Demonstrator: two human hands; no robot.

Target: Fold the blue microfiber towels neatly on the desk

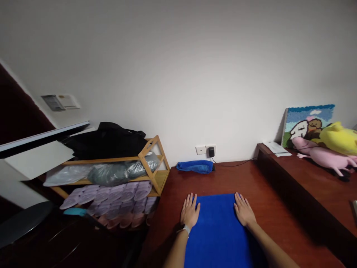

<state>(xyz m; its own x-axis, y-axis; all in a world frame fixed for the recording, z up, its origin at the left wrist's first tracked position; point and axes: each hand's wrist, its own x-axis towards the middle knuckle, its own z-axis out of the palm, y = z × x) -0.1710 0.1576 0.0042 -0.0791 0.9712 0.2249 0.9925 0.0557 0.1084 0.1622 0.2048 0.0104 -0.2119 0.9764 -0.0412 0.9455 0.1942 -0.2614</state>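
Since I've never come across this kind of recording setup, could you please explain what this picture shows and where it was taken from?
This picture comes from a camera worn on a person's head, looking forward and down, so the two arms entering at the bottom are that person's own. The left hand, with a band on its wrist, and the right hand rest open and palm-down at the side edges of a flat blue cloth on a reddish-brown wooden desk. Neither hand holds anything. A folded blue cloth lies farther along the desk, by the wall.
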